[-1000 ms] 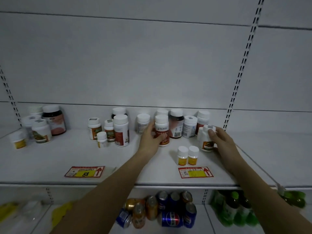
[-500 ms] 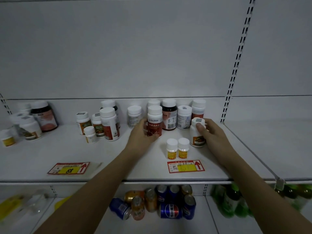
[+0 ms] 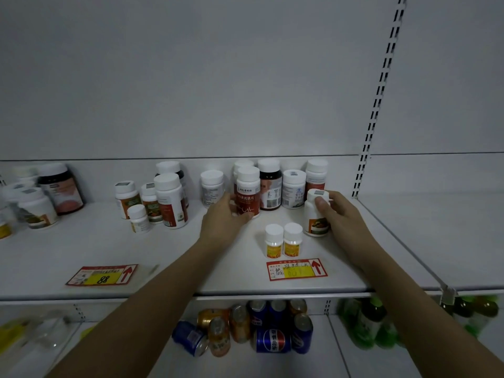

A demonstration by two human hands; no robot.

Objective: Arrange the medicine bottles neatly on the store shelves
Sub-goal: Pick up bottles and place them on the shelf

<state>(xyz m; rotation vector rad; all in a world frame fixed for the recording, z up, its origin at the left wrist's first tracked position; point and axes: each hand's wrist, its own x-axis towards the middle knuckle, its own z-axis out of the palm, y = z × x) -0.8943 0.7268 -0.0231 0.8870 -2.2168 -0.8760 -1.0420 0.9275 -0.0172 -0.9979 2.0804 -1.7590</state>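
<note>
Two yellow vials stand nearest. At 1 o'clock our right hand grips the white bottle; at 11, our left hand wraps the red bottle. We judge: slide both upright into the back row, labels forward.

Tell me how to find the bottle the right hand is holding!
On the white metal shelf, look right of the two small yellow-labelled bottles. The right hand grips a white plastic bottle: orange-brown food picture low down, grey sticker on its cap.
</note>
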